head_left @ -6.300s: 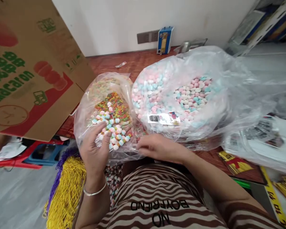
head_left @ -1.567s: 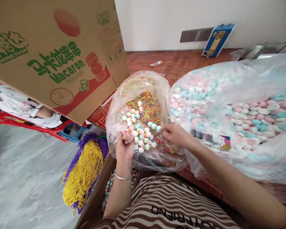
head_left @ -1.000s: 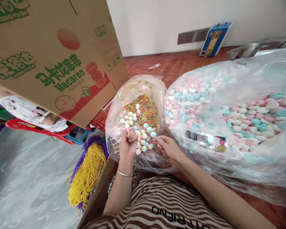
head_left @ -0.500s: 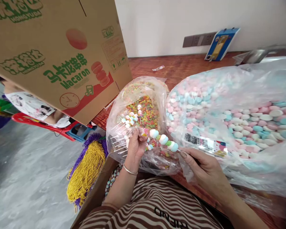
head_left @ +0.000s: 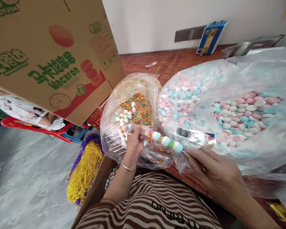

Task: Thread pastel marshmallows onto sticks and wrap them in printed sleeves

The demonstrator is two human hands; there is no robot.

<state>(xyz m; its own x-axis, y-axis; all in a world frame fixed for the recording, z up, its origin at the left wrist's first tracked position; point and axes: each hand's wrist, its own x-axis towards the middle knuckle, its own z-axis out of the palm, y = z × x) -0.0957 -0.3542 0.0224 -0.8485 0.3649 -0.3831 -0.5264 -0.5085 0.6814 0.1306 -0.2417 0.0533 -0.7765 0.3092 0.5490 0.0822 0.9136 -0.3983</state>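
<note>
Head view: you are drawing one candy skewer (head_left: 166, 141) out of the bunch.
Your right hand (head_left: 216, 175) is pinching its stick end over the tabletop (head_left: 176, 63); your left hand (head_left: 133, 141) is clutching the remaining skewers (head_left: 124, 121). Pull straight, avoiding snags.

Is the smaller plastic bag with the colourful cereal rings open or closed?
Open. The small bag gapes at the top, the cereal rings lie uncovered inside, and the candy skewers held by the left hand stick into its mouth.

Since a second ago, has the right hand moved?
Yes. The right hand has drawn back from the clear bag of colourful cereal rings, toward the body.
</note>
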